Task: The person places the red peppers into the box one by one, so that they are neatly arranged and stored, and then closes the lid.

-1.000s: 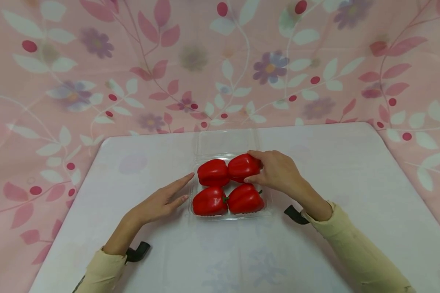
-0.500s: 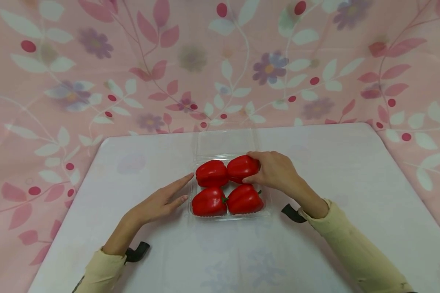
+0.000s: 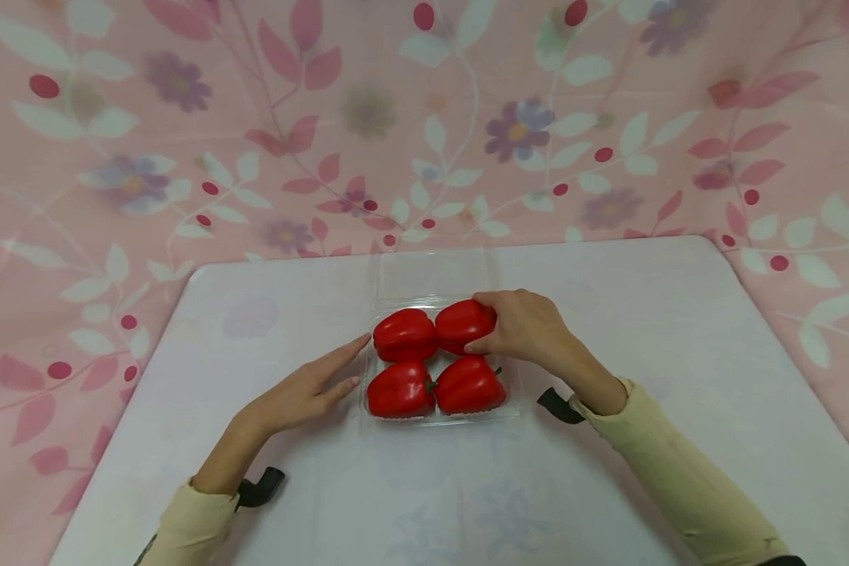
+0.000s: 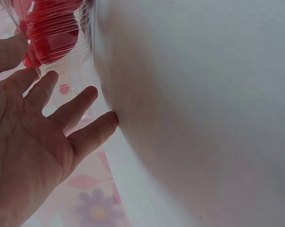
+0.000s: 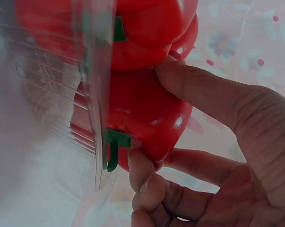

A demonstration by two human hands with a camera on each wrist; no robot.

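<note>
Several red bell peppers with green stems sit in two rows in a clear plastic clamshell container (image 3: 439, 423), its lid (image 3: 435, 275) folded back behind it. My right hand (image 3: 527, 322) grips the back right bell pepper (image 3: 460, 324), thumb on the near side and fingers round the far end. In the right wrist view this bell pepper (image 5: 142, 104) shows its green stem (image 5: 115, 142) close to the container's wall (image 5: 97, 118). My left hand (image 3: 300, 393) reaches to the container's left side with fingers spread, fingertips right at the wall; its palm (image 4: 29, 146) holds nothing.
The container stands on a table with a pale cloth (image 3: 290, 511). Pink flowered fabric (image 3: 424, 118) hangs behind the table's back edge. Dark curved pieces stick out at both wrists, one beside the left cuff (image 3: 262, 487) and one beside the right cuff (image 3: 559, 405).
The scene has drifted slightly left in the head view. The right hand keeps its hold on the back right bell pepper, and the left hand stays beside the container.
</note>
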